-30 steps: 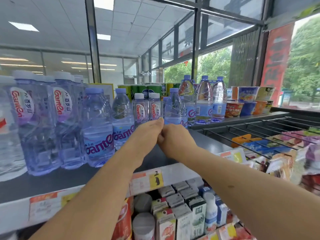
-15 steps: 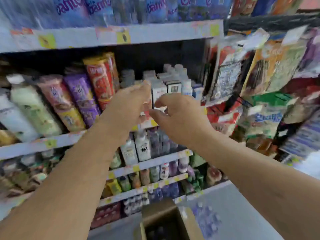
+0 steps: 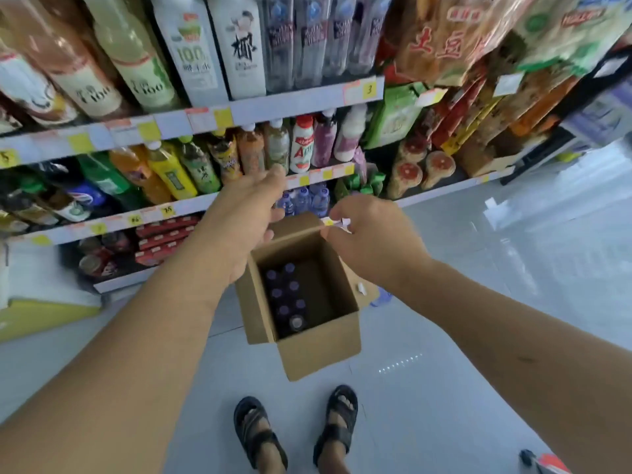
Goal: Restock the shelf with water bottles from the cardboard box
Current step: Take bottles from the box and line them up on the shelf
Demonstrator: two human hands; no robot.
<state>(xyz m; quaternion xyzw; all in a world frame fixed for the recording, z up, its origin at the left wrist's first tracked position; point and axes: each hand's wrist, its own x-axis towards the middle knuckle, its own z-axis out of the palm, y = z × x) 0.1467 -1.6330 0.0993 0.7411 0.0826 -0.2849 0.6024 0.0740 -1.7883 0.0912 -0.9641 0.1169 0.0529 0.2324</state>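
An open cardboard box stands on the floor in front of the shelf. Inside it, along its left side, stand several water bottles with purple caps, seen from above. Both my arms reach forward over the box. My left hand hovers above the box's far left corner with relaxed fingers and holds nothing. My right hand hangs over the far right corner, fingers loosely curled and empty. A few more water bottles stand on the lowest shelf just behind the box.
Shelves packed with drink bottles and cartons fill the upper left; snack bags hang at the upper right. My sandalled feet stand just before the box. A yellow board lies at left. Pale floor spreads to the right.
My view has swung down from the top shelf of water bottles, past the middle shelves, to the box on the floor. Both hands lowered, empty, and moved apart.
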